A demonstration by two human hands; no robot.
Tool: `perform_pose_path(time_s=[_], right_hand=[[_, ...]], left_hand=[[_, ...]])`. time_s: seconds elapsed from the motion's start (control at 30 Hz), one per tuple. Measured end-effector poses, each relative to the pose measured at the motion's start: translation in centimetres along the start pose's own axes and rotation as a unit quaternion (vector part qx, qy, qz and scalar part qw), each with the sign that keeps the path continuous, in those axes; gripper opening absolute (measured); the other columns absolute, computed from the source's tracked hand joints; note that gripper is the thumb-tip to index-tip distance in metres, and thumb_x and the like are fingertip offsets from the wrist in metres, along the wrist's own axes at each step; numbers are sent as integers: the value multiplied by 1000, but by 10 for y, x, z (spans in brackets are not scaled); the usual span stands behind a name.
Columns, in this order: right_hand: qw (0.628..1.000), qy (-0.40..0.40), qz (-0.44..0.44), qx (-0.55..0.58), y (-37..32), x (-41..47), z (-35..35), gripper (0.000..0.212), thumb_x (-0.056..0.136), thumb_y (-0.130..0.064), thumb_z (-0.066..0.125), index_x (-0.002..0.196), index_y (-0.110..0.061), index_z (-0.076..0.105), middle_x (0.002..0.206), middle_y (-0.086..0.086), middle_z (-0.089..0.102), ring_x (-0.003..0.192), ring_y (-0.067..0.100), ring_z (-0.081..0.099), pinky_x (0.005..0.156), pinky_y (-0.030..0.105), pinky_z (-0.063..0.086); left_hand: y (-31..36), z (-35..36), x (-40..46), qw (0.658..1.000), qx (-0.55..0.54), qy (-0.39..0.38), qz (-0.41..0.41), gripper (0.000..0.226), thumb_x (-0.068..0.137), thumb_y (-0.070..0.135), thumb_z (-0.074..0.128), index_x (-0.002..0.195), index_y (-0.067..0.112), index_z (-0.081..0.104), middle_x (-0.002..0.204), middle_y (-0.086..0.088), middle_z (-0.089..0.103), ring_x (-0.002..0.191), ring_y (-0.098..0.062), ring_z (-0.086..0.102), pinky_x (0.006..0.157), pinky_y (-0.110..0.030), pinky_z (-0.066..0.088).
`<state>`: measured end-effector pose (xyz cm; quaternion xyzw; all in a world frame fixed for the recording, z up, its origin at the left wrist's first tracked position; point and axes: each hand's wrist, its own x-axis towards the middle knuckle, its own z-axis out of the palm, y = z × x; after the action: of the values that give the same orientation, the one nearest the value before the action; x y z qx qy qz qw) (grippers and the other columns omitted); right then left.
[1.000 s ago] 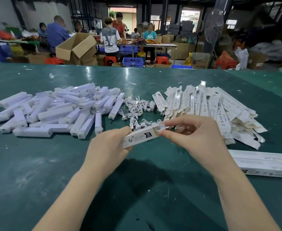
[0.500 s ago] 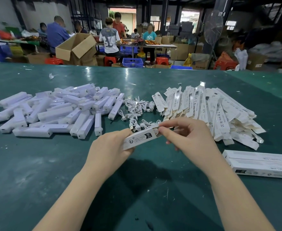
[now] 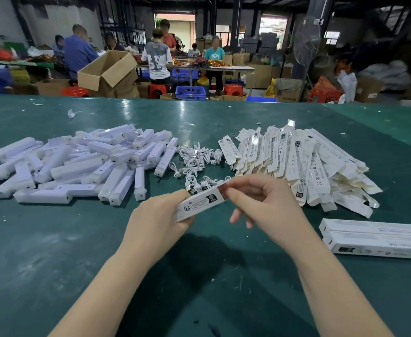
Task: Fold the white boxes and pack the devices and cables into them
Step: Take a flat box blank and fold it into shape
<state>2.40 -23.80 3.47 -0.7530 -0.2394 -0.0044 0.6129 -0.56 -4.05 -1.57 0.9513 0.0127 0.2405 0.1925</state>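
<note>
Now the small white cardboard box (image 3: 201, 203) with black printed symbols sits a little lower and nearer to the left palm than one second ago. The right hand (image 3: 266, 205) has slid in along the box, so its fingertips (image 3: 226, 188) now pinch the far right end, where a flap seems to be. Before, this end stuck out further from the fingers. I judge that the end is being closed or tucked, so one box is near to finished; whether a device is already inside, I cannot tell.

The left hand (image 3: 158, 220) is curled around the left part of the box and grips it from below and behind. The right hand is half closed: thumb and first fingers nip the box end, while the lower fingers hang free and hold nothing.

The box is in the centre of the frame, held above the dark green table (image 3: 54, 251) and tilted, with its right end higher. It is long, narrow and clean, with a printed label on the side that faces the camera.

Behind it lie the tangled white cables (image 3: 197, 164). At middle left is the heap of white bar-shaped devices (image 3: 78, 164), and at middle right the pile of flat unfolded white boxes (image 3: 296, 161). Two closed long white boxes (image 3: 374, 239) rest at the right edge.
</note>
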Motion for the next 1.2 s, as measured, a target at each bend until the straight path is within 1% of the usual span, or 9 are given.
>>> perform_pose_path(time_s=[0.13,0.27,0.47,0.57,0.63,0.83,1.07,1.13,1.2], right_hand=[[1000,3,-18,-14,-1,-1,-2,28,87,-1,64,91,-26,74,90,-13,75,61,10,69,52,18,50],[994,7,-51,-97,2,-3,0,31,86,-1,61,89,-30,73,86,-19,73,53,11,66,49,10,40],[990,-8,-77,-120,5,-5,9,31,82,-4,59,90,-32,52,90,-22,69,58,11,63,56,13,42],[980,66,-130,-134,5,-4,10,39,80,1,61,96,-34,59,94,-14,64,68,12,58,61,12,44],[974,101,-154,-135,5,-2,10,33,82,1,64,95,-30,66,95,-9,60,76,10,59,63,9,46],[963,142,-174,-150,12,-2,16,23,81,7,68,84,-16,74,85,-7,65,78,5,63,68,10,49],[966,139,-172,-136,17,-8,37,32,81,5,63,106,-12,75,102,-4,68,96,6,64,88,21,51],[970,127,-163,-132,18,-7,39,35,82,3,62,111,-14,73,100,-8,68,96,7,63,91,25,50],[980,104,-135,-105,18,-7,40,39,83,0,60,116,-18,71,100,-17,67,99,5,62,95,21,46]], left_hand=[[0,-3,1,1000,-19,3,-11,22,85,42,62,77,28,47,64,8,53,70,-22,52,59,-34,46],[0,-2,0,1000,-17,-9,-15,22,86,40,61,77,27,46,65,7,53,71,-22,52,62,-36,48],[0,-2,-2,999,-38,-14,-18,19,85,35,63,77,31,46,63,8,54,67,-17,52,60,-35,48],[2,-3,-2,998,-51,-15,-17,20,85,37,62,75,32,46,59,8,51,62,-15,50,56,-32,45],[3,-2,-2,998,-56,-24,-16,23,84,36,63,72,35,44,58,8,50,60,-14,49,56,-31,43],[5,0,-3,999,-27,-27,-12,25,82,33,63,70,33,41,60,7,50,64,-20,50,58,-34,47],[4,0,-1,999,1,26,-40,15,86,34,60,82,25,49,66,4,55,68,-26,52,56,-35,44],[4,0,-3,999,0,22,-39,13,87,37,59,89,28,49,71,5,58,71,-27,54,58,-36,46],[6,0,-5,999,-12,14,-31,21,89,41,57,107,39,47,79,9,61,76,-26,58,61,-36,47]])
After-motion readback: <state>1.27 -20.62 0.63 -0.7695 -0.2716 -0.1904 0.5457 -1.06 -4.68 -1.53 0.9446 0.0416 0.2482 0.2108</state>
